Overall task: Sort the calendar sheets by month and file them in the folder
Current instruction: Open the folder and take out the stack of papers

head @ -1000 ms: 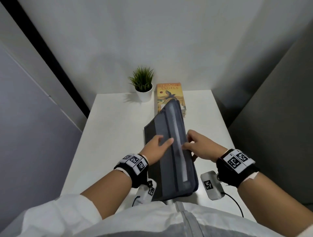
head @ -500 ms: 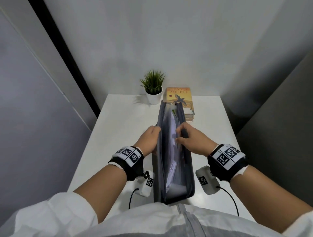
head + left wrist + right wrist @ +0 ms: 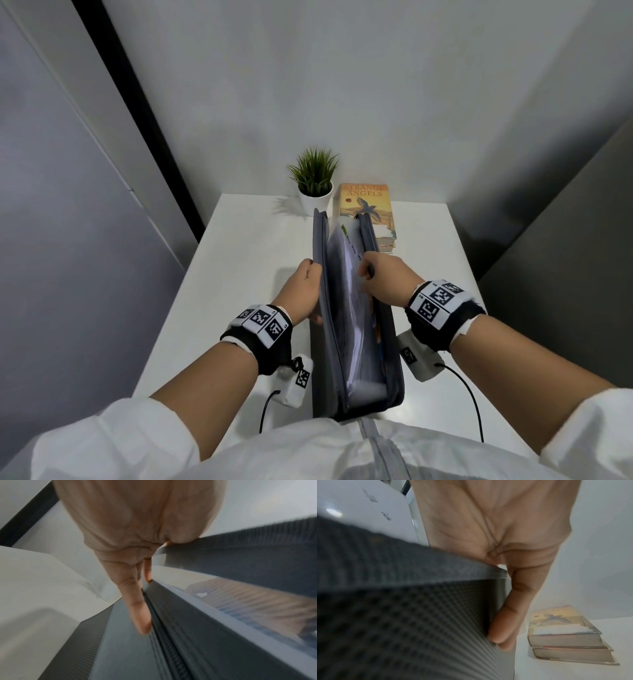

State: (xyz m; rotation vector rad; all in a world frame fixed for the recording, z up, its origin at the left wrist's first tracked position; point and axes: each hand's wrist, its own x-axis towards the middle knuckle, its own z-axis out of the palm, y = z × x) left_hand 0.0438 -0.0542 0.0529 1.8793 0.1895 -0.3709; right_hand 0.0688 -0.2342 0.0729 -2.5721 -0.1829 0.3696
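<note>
A grey zip folder (image 3: 321,370) stands upright on the white table (image 3: 239,260), its top spread open. Pale sheets and tabbed dividers (image 3: 349,308) fill the inside. My left hand (image 3: 305,291) grips the left wall at its top edge. In the left wrist view the fingers (image 3: 137,608) lie along the outside of the folder (image 3: 188,635) by the zip. My right hand (image 3: 383,277) holds the right wall, thumb inside and fingers (image 3: 503,622) down the textured outer side of the folder (image 3: 402,615). A white printed sheet (image 3: 368,511) shows above that rim.
A small potted plant (image 3: 315,181) and a stack of books (image 3: 366,205) stand at the table's far edge, just beyond the folder. The book stack (image 3: 565,635) lies close to my right fingers. Grey panels close in on both sides.
The folder has gone from leaning shut under my hands to standing upright with its walls pulled apart. Both hands moved from its face to its top edges.
</note>
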